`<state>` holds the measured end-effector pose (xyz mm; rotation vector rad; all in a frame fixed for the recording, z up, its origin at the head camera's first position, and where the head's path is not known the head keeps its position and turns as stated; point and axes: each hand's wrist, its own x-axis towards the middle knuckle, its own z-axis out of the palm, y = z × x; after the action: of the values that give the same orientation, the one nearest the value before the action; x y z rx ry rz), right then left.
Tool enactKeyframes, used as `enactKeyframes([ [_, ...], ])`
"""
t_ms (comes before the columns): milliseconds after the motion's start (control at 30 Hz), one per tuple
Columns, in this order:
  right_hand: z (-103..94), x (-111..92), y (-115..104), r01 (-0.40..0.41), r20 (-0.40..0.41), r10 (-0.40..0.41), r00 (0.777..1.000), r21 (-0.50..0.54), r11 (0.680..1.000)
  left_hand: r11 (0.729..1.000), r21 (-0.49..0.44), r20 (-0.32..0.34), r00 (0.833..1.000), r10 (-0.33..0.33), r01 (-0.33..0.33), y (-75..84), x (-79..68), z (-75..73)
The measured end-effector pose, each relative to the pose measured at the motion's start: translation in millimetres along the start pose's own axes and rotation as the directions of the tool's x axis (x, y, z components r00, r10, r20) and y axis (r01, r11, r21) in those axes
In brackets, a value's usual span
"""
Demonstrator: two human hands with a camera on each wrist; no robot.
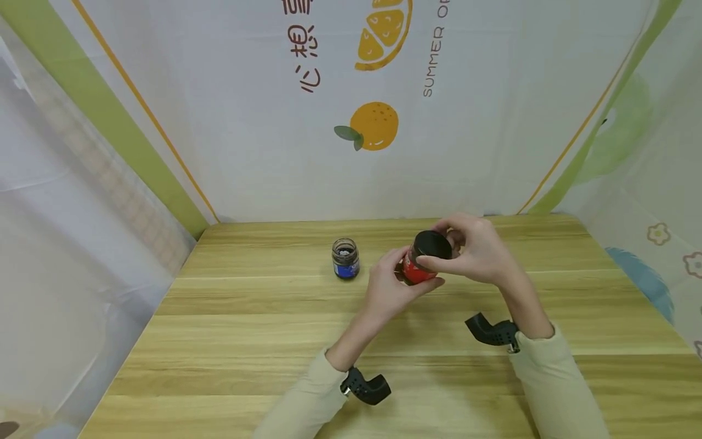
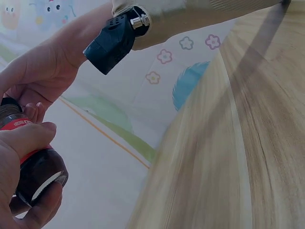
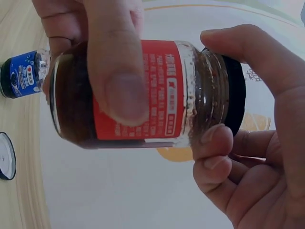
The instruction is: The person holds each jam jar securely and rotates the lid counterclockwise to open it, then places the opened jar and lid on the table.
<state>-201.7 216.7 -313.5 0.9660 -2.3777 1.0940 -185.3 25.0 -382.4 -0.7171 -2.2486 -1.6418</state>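
Tilted above the table, a glass jar with a red label and dark contents is held in my left hand, the thumb across its label in the right wrist view. The fingers and thumb of my right hand grip its black lid at the rim. The threaded glass neck shows beside the lid; whether the lid is still screwed on, I cannot tell. Left of my hands, a smaller jar with a blue label stands upright without a lid, dark contents inside.
A round lid lies on the wooden table, seen only in the right wrist view. Behind the table hangs a white cloth with orange prints. Each wrist carries a black camera mount, the left one and the right one.
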Motion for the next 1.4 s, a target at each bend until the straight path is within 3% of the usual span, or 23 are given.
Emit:
enactKeyframes([
  [267, 7.6, 0, -8, 0.044, -0.018, -0.043, 0.999, 0.017, 0.999, 1.0, -0.01, -0.007, 1.0, 0.007, -0.007, -0.3, -5.5, -9.3],
  [533, 16.6, 4, -10, 0.136, -0.065, -0.136, 0.989, -0.002, 0.991, 0.998, 0.002, -0.033, 0.997, 0.068, -0.068, 1.8, -7.6, -19.2],
  [1100, 33.5, 8, -22, 0.092, -0.056, -0.092, 0.994, -0.014, 0.996, 0.993, 0.048, -0.016, 0.994, 0.106, -0.105, -5.1, -16.7, -40.8],
  [1400, 42.0, 6, -26, 0.093, -0.032, -0.094, 0.995, -0.03, 0.995, 0.994, 0.002, 0.007, 0.994, 0.106, -0.106, -9.1, -24.4, -50.0],
])
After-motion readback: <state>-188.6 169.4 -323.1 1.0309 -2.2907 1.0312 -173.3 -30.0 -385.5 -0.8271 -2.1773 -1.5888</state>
